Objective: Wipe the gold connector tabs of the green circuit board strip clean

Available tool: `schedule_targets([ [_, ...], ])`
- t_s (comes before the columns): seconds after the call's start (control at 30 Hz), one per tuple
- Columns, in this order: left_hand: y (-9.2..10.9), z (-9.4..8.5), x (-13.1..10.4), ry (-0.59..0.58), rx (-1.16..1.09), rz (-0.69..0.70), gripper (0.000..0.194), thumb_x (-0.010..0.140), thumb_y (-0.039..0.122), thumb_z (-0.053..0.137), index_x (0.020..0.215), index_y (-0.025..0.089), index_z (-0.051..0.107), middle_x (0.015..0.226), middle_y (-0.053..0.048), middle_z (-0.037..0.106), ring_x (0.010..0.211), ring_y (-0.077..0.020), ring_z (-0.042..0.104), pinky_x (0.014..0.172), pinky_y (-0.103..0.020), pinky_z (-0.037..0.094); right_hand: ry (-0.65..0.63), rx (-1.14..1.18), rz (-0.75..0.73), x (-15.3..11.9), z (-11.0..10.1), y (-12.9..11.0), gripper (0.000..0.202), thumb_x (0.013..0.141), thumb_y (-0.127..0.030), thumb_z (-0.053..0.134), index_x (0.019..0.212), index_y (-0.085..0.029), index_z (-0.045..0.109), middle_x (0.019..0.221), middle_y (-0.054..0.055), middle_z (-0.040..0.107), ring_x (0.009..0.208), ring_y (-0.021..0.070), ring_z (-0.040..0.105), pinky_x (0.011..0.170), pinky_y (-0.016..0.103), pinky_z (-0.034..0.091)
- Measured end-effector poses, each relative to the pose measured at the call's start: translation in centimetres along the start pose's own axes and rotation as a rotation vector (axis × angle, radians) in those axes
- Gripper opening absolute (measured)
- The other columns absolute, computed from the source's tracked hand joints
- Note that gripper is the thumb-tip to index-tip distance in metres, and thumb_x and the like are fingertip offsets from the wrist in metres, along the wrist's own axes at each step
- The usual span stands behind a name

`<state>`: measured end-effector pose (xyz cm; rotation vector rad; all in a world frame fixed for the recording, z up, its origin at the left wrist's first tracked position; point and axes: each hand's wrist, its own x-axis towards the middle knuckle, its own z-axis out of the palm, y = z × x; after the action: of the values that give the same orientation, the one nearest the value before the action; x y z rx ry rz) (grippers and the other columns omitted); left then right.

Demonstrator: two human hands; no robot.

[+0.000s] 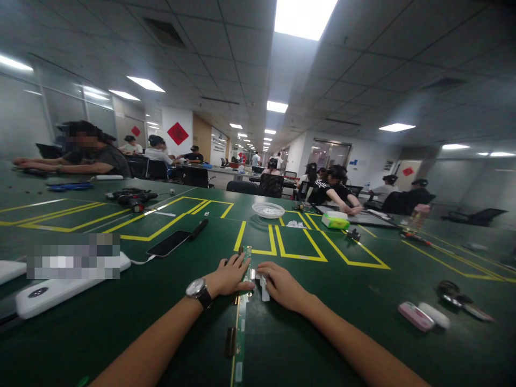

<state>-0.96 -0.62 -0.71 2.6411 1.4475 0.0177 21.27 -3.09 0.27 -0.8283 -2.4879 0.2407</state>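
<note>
A long, narrow green circuit board (241,336) lies on the green table, running away from me, with brownish flex strips along its left edge. My left hand (229,277), with a watch on the wrist, rests across the upper part of the board, its fingers spread. Just right of the board, my right hand (278,282) has its fingers bent and pressed together on a crumpled white tissue (265,290). Part of the tissue hangs below the fingertips, beside the board's edge.
A phone (169,243) on a cable and a white power strip (72,285) lie left. Beyond my hands stands a white basket (268,210). Pink and white cases (416,316) lie right. Yellow tape marks the table; people sit around.
</note>
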Motion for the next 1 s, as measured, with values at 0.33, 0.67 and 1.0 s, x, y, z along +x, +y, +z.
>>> schedule_targets([
  [0.33, 0.0, -0.1, 0.1, -0.014, 0.0, 0.001, 0.081, 0.089, 0.07, 0.03, 0.149, 0.018, 0.016, 0.154, -0.018, 0.007, 0.139, -0.0373, 0.011, 0.103, -0.059, 0.02, -0.096, -0.001, -0.05, 0.0, -0.6, 0.5, 0.043, 0.085, -0.005, 0.039, 0.12, -0.016, 0.061, 0.122, 0.009, 0.062, 0.116, 0.0178, 0.052, 0.104, 0.034, 0.038],
  [0.67, 0.3, -0.4, -0.1, -0.033, -0.035, -0.01, 0.081, 0.089, 0.069, 0.033, 0.149, 0.017, 0.016, 0.154, -0.018, 0.006, 0.14, -0.0369, 0.008, 0.103, -0.061, 0.018, -0.15, 0.038, -0.159, 0.4, -1.2, 0.9, 0.058, 0.078, 0.002, 0.037, 0.127, -0.021, 0.056, 0.128, 0.006, 0.059, 0.119, 0.0163, 0.052, 0.106, 0.038, 0.034],
  [1.0, 0.2, -0.3, 0.0, -0.028, 0.005, -0.009, 0.08, 0.089, 0.068, 0.031, 0.149, 0.016, 0.016, 0.154, -0.019, 0.007, 0.14, -0.0364, 0.009, 0.103, -0.06, 0.019, -0.088, -0.016, -0.12, 0.1, -1.0, 0.6, 0.052, 0.076, 0.001, 0.04, 0.122, -0.017, 0.059, 0.123, 0.009, 0.061, 0.116, 0.0185, 0.052, 0.103, 0.037, 0.038],
])
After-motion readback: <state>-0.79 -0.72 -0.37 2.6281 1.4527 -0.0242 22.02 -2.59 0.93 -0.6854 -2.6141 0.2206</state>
